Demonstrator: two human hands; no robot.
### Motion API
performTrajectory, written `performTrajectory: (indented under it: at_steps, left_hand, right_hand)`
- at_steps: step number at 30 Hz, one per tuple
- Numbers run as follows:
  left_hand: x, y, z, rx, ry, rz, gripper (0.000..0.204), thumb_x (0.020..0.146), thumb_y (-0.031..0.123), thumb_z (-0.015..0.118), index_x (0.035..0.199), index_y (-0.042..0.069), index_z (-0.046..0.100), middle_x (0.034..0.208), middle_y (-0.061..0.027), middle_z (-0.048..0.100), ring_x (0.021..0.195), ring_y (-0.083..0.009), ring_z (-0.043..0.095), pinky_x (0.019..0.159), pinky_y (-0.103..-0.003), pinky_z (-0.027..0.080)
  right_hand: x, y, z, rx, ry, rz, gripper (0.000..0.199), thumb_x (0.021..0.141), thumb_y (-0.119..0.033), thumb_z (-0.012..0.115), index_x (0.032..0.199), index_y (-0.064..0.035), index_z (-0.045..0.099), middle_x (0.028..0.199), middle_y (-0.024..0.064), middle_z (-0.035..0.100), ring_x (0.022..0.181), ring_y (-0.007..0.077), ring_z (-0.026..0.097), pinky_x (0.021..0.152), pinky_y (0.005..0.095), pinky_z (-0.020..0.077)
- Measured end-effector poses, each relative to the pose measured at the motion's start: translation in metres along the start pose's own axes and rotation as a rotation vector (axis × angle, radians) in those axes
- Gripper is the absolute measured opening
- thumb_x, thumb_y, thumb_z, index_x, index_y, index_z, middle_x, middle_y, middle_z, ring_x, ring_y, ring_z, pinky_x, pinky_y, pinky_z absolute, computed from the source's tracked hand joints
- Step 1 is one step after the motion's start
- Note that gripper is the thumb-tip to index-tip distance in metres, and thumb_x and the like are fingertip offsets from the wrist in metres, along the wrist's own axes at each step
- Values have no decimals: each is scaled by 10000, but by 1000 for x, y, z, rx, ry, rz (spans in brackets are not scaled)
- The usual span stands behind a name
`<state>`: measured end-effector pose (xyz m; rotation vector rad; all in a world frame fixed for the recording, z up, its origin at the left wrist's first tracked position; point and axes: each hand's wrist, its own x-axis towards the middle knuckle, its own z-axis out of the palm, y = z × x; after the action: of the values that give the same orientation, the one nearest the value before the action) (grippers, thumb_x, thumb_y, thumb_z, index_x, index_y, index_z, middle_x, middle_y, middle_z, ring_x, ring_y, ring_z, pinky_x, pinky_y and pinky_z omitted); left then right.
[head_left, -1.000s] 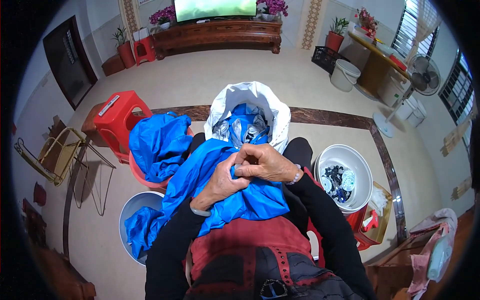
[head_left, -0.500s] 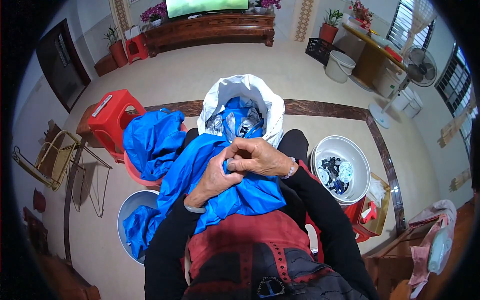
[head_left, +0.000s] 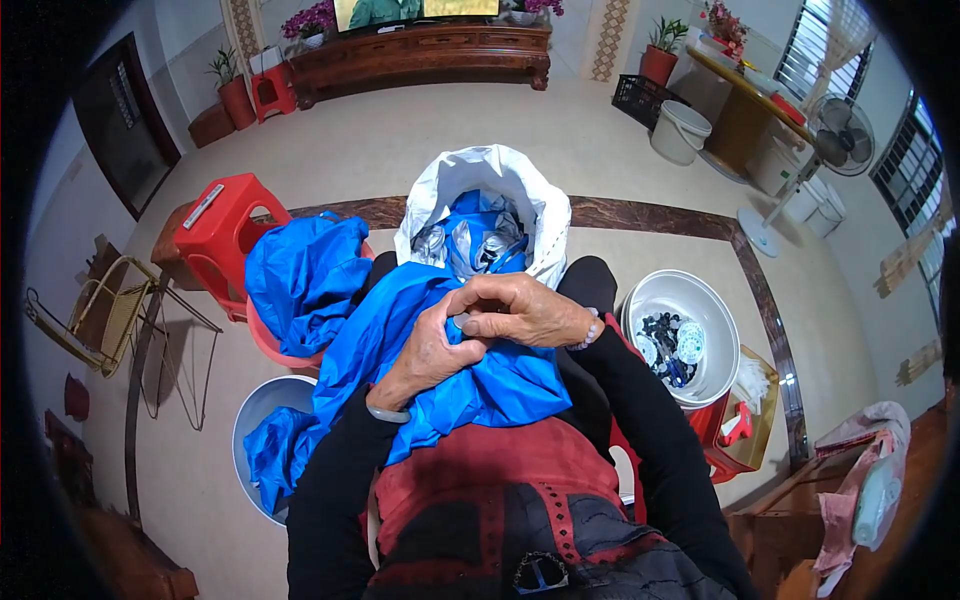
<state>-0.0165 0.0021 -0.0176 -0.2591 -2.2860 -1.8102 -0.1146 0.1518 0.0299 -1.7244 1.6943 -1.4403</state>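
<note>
A large blue cloth [head_left: 480, 398] with a smooth sheen lies across my lap and hangs down to the left. My left hand [head_left: 430, 350] is closed on a bunched fold of it. Close against it, my right hand [head_left: 525, 312] bends its fingers over the same spot, thumb and fingertips pinched at the cloth. Between the two thumbs a small pale round piece [head_left: 461, 321] shows, too small to name. Just beyond my hands stands a white sack [head_left: 548, 215], its mouth wide, holding blue fabric and crumpled silvery pieces.
At left, more blue cloth [head_left: 305, 275] heaps over a pink basin beside a red stool [head_left: 222, 235]. A pale bucket [head_left: 243, 455] below holds the cloth's trailing end. At right, a white bucket [head_left: 718, 340] contains small dark pieces and patterned discs, near a red stand with a tray [head_left: 755, 440].
Both hands stay at the same spot on the cloth, with only a slight shift of the fingers. The picture on the far television has changed.
</note>
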Motion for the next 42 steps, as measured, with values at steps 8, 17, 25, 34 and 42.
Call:
performTrajectory:
  at_steps: [8, 17, 25, 34, 42]
  left_hand:
    - [0, 6, 0, 17, -22, -39, 518, 681, 82, 658, 1174, -5, 525, 984, -83, 603, 910, -155, 560, 826, -291, 455]
    - [-1, 4, 1, 1, -17, -5, 502, 696, 89, 665, 1169, -3, 524, 960, -73, 603, 884, -141, 555, 802, -282, 457]
    - [0, 3, 1, -16, -20, -14, 514, 698, 94, 669, 1181, 0, 518, 969, -82, 606, 898, -155, 569, 810, -292, 463]
    - [-1, 9, 3, 18, 5, 2, 427, 699, 92, 662, 1098, 6, 536, 947, -47, 590, 881, -123, 547, 797, -265, 448]
    - [0, 5, 2, 4, -9, 27, 516, 691, 82, 659, 1180, 2, 515, 976, -85, 607, 902, -157, 571, 812, -295, 464]
  right_hand:
    - [-2, -6, 0, -129, -49, 266, 205, 873, -182, 649, 989, -21, 597, 878, 56, 608, 810, 124, 566, 724, 270, 464]
    - [-3, -1, -4, -6, -37, 58, 210, 876, -192, 649, 990, -26, 592, 869, 51, 606, 803, 108, 559, 709, 262, 462]
    - [-3, -1, -2, 55, -46, 150, 212, 875, -202, 652, 968, -25, 583, 845, 46, 599, 781, 108, 553, 691, 263, 459]
    - [-3, -7, 1, -67, -25, 221, 199, 869, -187, 657, 939, -22, 569, 808, 37, 599, 747, 108, 551, 654, 271, 455]
    - [-3, -4, 3, -96, 24, 76, 207, 849, -186, 669, 890, -20, 552, 773, 47, 586, 707, 141, 558, 629, 291, 453]
